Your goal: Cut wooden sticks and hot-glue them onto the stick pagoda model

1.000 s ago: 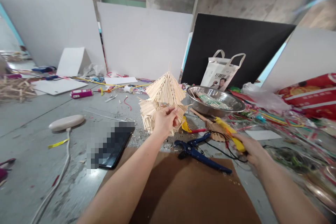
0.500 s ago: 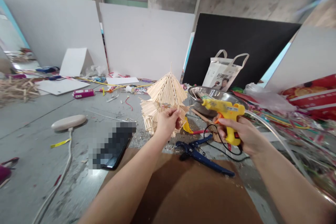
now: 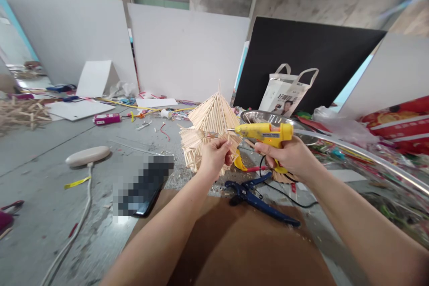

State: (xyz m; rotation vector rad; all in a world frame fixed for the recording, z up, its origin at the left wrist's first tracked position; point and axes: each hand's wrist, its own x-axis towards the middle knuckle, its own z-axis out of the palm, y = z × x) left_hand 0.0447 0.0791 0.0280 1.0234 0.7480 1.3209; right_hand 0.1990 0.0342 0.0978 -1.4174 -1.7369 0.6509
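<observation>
A small house model (image 3: 214, 111) of thin wooden sticks, with a pointed roof, stands on the floor ahead of me. My left hand (image 3: 216, 154) is in front of its lower part, thumb and forefinger pinched together; whatever is between them is too small to make out. My right hand (image 3: 284, 154) grips a yellow hot glue gun (image 3: 268, 133), a clear glue stick (image 3: 338, 140) running out of its back. Its nozzle points left, close to the roof's lower right edge and just above my left fingertips. Part of the model is hidden behind my left hand.
Blue cutting pliers (image 3: 258, 201) lie at a brown board (image 3: 248, 250). A phone (image 3: 147, 187) and a white power strip (image 3: 87, 155) are to the left. Behind the glue gun sits a metal basin (image 3: 250, 117); a black cable (image 3: 301, 205) trails below it.
My right hand has brought the glue gun left and turned it level, so the nozzle is now near the model. My left hand stays in nearly the same place, still pinched.
</observation>
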